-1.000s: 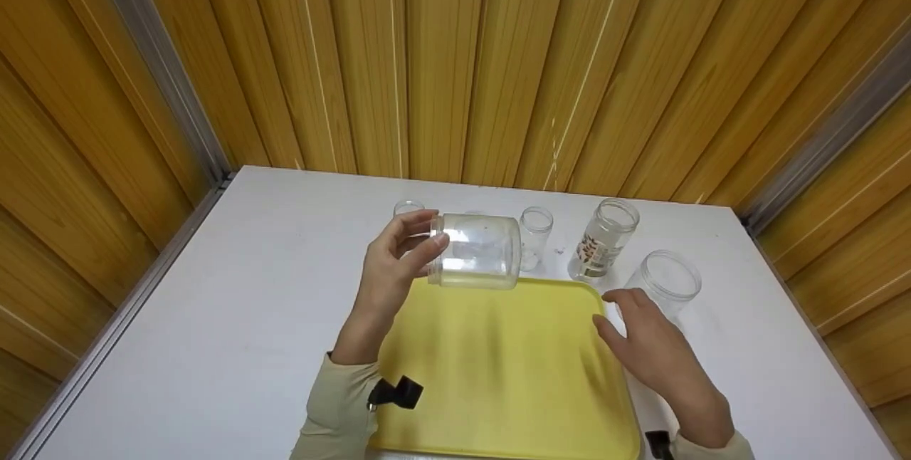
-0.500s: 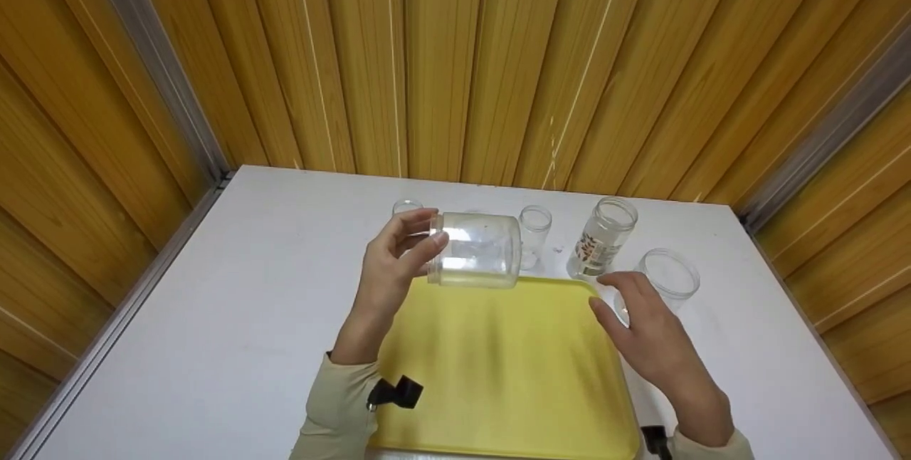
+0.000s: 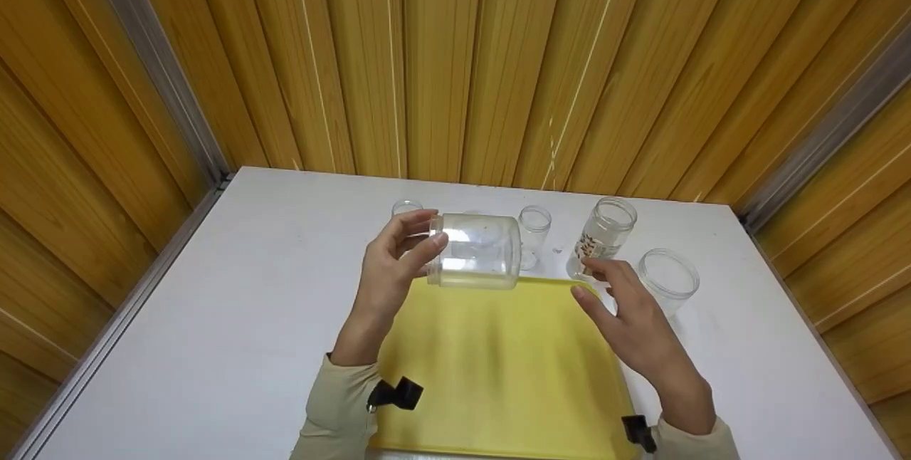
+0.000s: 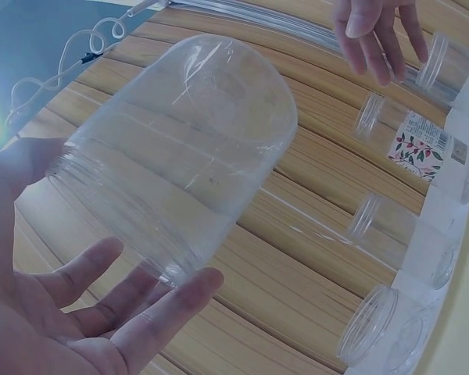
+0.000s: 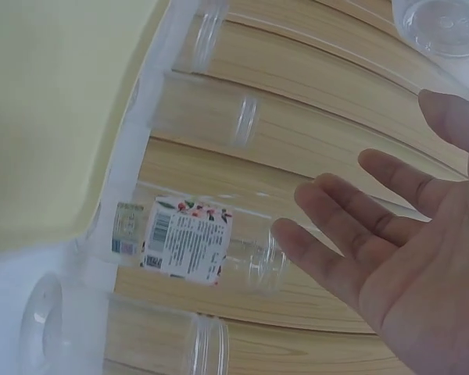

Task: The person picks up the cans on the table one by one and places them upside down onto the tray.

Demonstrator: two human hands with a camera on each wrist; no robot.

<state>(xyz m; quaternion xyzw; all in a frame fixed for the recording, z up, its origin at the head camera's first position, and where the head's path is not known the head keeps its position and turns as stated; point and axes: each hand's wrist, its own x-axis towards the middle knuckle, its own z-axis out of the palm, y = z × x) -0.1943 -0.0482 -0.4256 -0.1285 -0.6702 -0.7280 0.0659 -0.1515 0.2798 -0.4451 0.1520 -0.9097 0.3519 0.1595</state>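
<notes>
A wide clear plastic jar [image 3: 478, 252] lies sideways in the air above the far part of the yellow tray [image 3: 498, 367]. My left hand [image 3: 390, 260] grips it by its threaded neck, thumb in front and fingers behind; the left wrist view shows the jar's base [image 4: 246, 98] pointing away from the palm. With fingers spread and bent a little, my right hand [image 3: 633, 317] hovers over the tray's far right corner and holds nothing. Nearest to it stand a tall jar with a printed floral label [image 3: 598, 243] and a wide open jar [image 3: 669, 278].
Behind the held jar, a small clear jar [image 3: 535, 228] stands on the white table [image 3: 235, 303]. Another jar [image 3: 407, 207] shows partly behind my left fingers. Yellow wood-patterned walls [image 3: 455, 61] close off the back and both sides.
My right hand has moved left and slightly away from me, from beside the wide open jar toward the labelled jar. The left hand and its jar stay in place.
</notes>
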